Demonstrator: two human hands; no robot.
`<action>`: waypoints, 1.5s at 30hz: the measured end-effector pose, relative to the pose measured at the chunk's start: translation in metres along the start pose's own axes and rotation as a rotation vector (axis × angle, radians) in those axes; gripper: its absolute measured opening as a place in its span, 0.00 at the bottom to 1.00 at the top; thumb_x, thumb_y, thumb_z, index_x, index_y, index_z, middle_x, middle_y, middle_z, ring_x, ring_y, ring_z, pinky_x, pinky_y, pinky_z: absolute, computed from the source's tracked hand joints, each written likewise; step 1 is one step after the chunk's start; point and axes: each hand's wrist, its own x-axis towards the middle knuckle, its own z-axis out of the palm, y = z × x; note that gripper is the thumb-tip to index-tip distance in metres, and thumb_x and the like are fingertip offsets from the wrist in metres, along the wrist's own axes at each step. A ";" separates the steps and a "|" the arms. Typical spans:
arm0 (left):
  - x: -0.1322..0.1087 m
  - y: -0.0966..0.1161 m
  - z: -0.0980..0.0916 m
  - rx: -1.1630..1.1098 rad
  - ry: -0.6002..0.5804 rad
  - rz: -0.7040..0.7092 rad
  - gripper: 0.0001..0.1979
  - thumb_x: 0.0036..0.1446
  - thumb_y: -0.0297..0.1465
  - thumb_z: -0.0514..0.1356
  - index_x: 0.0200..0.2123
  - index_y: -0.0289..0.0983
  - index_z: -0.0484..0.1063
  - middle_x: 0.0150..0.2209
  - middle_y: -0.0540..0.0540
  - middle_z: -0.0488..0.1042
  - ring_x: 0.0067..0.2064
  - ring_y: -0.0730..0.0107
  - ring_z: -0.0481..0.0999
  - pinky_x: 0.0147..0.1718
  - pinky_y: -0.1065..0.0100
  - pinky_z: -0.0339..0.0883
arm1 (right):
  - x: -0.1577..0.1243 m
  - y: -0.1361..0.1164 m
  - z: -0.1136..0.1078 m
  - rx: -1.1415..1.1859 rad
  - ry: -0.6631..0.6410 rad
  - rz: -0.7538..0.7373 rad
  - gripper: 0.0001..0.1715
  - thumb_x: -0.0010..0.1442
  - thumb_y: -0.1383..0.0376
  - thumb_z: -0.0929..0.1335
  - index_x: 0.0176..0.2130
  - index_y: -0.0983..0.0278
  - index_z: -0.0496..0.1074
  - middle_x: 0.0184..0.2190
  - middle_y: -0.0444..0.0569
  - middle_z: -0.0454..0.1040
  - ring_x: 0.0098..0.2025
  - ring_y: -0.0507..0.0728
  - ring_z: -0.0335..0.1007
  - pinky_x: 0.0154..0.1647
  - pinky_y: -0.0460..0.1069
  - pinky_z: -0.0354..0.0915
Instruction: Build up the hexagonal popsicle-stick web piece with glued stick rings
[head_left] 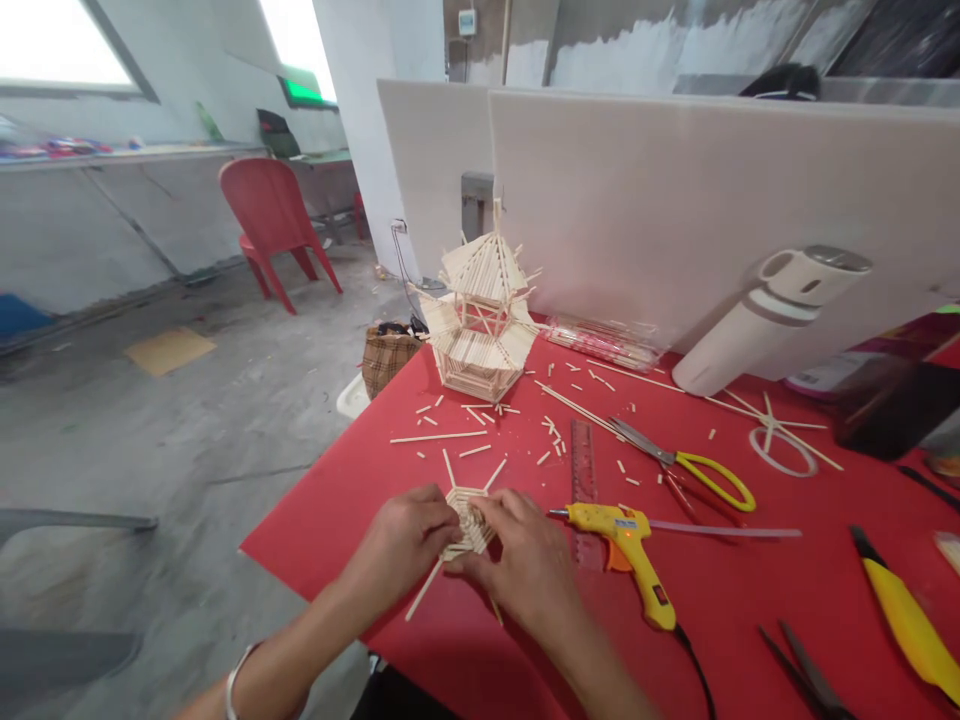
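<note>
Both my hands hold a small flat panel of glued bamboo sticks [466, 520] just above the red table [750, 600]. My left hand [401, 550] pinches its left side, fingers closed on it. My right hand [525, 565] covers its right side, fingers curled over it. Long sticks poke out of the panel toward the table's front edge and toward the back. A two-tier pagoda model of sticks [484, 320] stands farther back on the table.
A yellow glue gun [630, 545] lies right of my hands, with a red ruler [582, 470], yellow-handled scissors [690, 470] and loose stick offcuts behind. A white bottle [765, 320] leans by white partitions. A yellow knife [907, 620] and pliers [806, 675] lie at right.
</note>
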 end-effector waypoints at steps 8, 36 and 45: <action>-0.011 0.011 -0.004 0.397 -0.134 0.026 0.11 0.61 0.25 0.52 0.29 0.37 0.71 0.34 0.45 0.69 0.33 0.68 0.67 0.30 0.67 0.57 | -0.005 0.004 0.010 -0.074 -0.016 -0.084 0.22 0.59 0.56 0.72 0.52 0.56 0.71 0.47 0.50 0.73 0.47 0.60 0.69 0.47 0.53 0.65; -0.004 0.012 -0.003 -0.930 0.125 -0.299 0.15 0.54 0.43 0.64 0.29 0.37 0.69 0.24 0.51 0.72 0.23 0.74 0.68 0.22 0.72 0.62 | -0.001 0.000 0.010 -0.126 0.025 -0.049 0.15 0.65 0.59 0.67 0.51 0.57 0.73 0.43 0.47 0.75 0.47 0.59 0.67 0.46 0.51 0.62; -0.001 0.009 -0.002 -0.627 0.214 -0.231 0.24 0.61 0.48 0.54 0.20 0.38 0.58 0.17 0.56 0.56 0.20 0.77 0.56 0.21 0.72 0.52 | -0.001 -0.004 0.012 -0.050 0.102 -0.076 0.18 0.66 0.59 0.66 0.54 0.57 0.71 0.44 0.48 0.74 0.47 0.57 0.68 0.48 0.49 0.62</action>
